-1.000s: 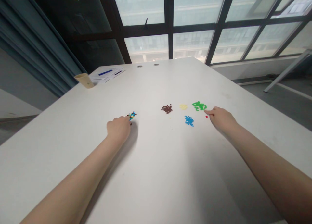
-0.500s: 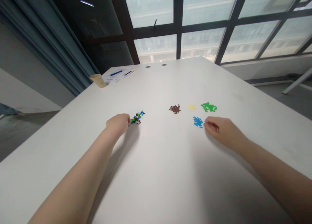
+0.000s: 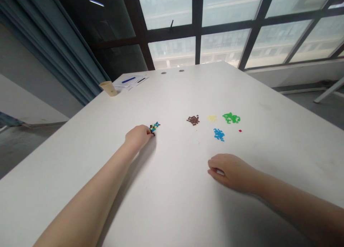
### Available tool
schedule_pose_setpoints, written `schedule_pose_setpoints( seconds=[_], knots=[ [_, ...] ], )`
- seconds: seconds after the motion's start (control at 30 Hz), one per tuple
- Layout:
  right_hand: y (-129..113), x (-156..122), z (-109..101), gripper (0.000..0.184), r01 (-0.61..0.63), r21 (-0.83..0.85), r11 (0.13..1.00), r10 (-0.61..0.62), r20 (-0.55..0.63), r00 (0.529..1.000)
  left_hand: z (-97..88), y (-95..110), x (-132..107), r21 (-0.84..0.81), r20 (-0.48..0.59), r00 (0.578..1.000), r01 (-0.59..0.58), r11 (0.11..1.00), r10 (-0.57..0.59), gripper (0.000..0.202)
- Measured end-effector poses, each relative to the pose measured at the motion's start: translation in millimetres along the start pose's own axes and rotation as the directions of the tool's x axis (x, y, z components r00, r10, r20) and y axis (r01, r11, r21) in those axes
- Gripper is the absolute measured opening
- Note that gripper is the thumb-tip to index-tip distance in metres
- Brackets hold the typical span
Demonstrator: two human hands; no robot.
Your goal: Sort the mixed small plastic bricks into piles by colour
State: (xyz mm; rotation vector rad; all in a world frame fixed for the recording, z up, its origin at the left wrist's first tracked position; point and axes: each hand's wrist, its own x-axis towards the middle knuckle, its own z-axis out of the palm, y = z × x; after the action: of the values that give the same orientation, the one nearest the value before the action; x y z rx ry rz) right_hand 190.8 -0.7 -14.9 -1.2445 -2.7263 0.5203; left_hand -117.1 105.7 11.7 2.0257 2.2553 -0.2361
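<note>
My left hand rests on the white table, its fingertips against a small mixed pile of tiny blue, green and dark bricks. Part of that pile may be hidden under the fingers. Farther right lie separate heaps of tiny bricks: brown, pale yellow, green and blue. A single red brick sits alone. My right hand lies curled on the bare tabletop, nearest the blue heap but well below it, and shows nothing in its fingers.
A paper cup and papers with a blue pen stand at the table's far left corner. A dark-framed window lies beyond the far edge, a curtain hangs left, and the floor shows past the table's sides.
My right hand has pulled back toward me, away from the heaps, uncovering the red brick. My left hand has shifted right along the mixed pile, which now looks smaller.
</note>
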Motion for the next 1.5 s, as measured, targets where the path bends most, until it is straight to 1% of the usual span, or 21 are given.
schedule_pose_setpoints(
  seconds=[0.1, 0.23, 0.3, 0.37, 0.4, 0.47, 0.5, 0.57, 0.63, 0.67, 0.73, 0.8, 0.9, 0.97, 1.07, 1.13, 1.2, 1.27, 1.33, 1.4, 1.5],
  knots=[
    [-1, 0, 1, 0.020, 0.006, -0.001, 1.000, -0.006, 0.006, 1.000, 1.1, 2, -2, 0.002, -0.009, 1.000, -0.008, 1.000, 0.008, 0.028],
    [0, 0, 1, 0.021, -0.003, -0.003, 1.000, 0.003, 0.005, 1.000, -1.8, 7, -7, -0.037, -0.014, 0.996, -0.086, 0.996, 0.086, 0.025],
    [0, 0, 1, 0.021, 0.002, -0.003, 1.000, -0.002, 0.002, 1.000, -3.8, 13, -12, -0.111, 0.008, 0.988, -0.156, 0.982, 0.157, 0.021],
    [0, 1, 1, 0.021, 0.007, -0.007, 1.000, -0.007, -0.002, 1.000, -2.7, 22, -20, -0.287, 0.033, 0.962, -0.252, 0.924, 0.273, 0.017],
    [0, 1, 1, 0.022, 0.006, -0.011, 1.000, -0.007, -0.006, 1.000, -0.2, 28, -25, -0.408, 0.044, 0.940, -0.292, 0.865, 0.338, 0.015],
    [-1, 1, 1, 0.022, 0.002, -0.022, 1.000, -0.003, -0.015, 1.000, 8.3, 44, -37, -0.650, 0.072, 0.884, -0.310, 0.693, 0.463, 0.014],
    [-1, 0, 1, 0.022, -0.001, -0.028, 1.000, 0.001, -0.021, 1.000, 13.7, 53, -43, -0.754, 0.090, 0.850, -0.282, 0.593, 0.519, 0.015],
    [-2, 0, 1, 0.022, -0.008, -0.032, 0.999, 0.007, -0.030, 1.000, 24.3, 71, -57, -0.901, 0.119, 0.785, -0.173, 0.398, 0.609, 0.018],
    [-3, 0, 0, 0.022, -0.019, -0.022, 1.000, 0.018, -0.040, 0.999, 31.6, 85, -71, -0.970, 0.121, 0.751, -0.049, 0.237, 0.650, 0.019],
    [-3, 0, 0, 0.021, -0.025, -0.012, 1.000, 0.024, -0.047, 0.999, 33.4, 90, -77, -0.986, 0.106, 0.747, -0.007, 0.168, 0.656, 0.018],
    [-3, 1, 0, 0.021, -0.031, 0.014, 0.999, 0.032, -0.064, 0.997, 33.6, 95, -88, -0.998, 0.061, 0.754, 0.029, 0.059, 0.654, 0.014],
    [-4, 1, 0, 0.021, -0.028, 0.035, 0.999, 0.031, -0.081, 0.996, 31.0, 95, -95, -0.999, 0.010, 0.767, 0.031, -0.021, 0.641, 0.011],
    [-4, 2, 1, 0.022, -0.009, 0.054, 0.998, 0.014, -0.086, 0.996, 27.3, 93, -101, -0.993, -0.040, 0.777, 0.040, -0.111, 0.628, 0.009],
    [-4, 3, 1, 0.023, 0.002, 0.056, 0.998, 0.003, -0.078, 0.997, 26.6, 91, -102, -0.988, -0.056, 0.775, 0.049, -0.148, 0.630, 0.010],
    [-3, 3, 1, 0.023, 0.018, 0.056, 0.998, -0.014, -0.081, 0.997, 26.9, 91, -102, -0.987, -0.072, 0.768, 0.037, -0.156, 0.636, 0.011],
    [-3, 3, 0, 0.023, 0.037, 0.063, 0.997, -0.030, -0.117, 0.993, 26.5, 91, -102, -0.989, -0.102, 0.766, -0.012, -0.145, 0.635, 0.010],
    [-4, 2, -1, 0.022, 0.075, 0.091, 0.993, -0.056, -0.197, 0.979, 25.3, 91, -101, -0.986, -0.161, 0.767, -0.102, -0.131, 0.622, 0.011],
    [-7, 1, -1, 0.018, 0.127, 0.149, 0.981, -0.077, -0.306, 0.949, 23.7, 91, -101, -0.974, -0.223, 0.770, -0.198, -0.109, 0.598, 0.013],
    [-12, 0, 0, 0.014, 0.178, 0.214, 0.960, -0.077, -0.413, 0.907, 22.5, 91, -101, -0.960, -0.262, 0.774, -0.270, -0.075, 0.577, 0.015],
    [-17, -1, 2, 0.012, 0.221, 0.257, 0.941, -0.067, -0.498, 0.865, 22.2, 91, -100, -0.948, -0.279, 0.770, -0.317, -0.035, 0.574, 0.016],
    [-22, -1, 5, 0.009, 0.267, 0.280, 0.922, -0.057, -0.584, 0.810, 23.0, 91, -99, -0.932, -0.297, 0.749, -0.363, -0.008, 0.593, 0.016]
  ],
)
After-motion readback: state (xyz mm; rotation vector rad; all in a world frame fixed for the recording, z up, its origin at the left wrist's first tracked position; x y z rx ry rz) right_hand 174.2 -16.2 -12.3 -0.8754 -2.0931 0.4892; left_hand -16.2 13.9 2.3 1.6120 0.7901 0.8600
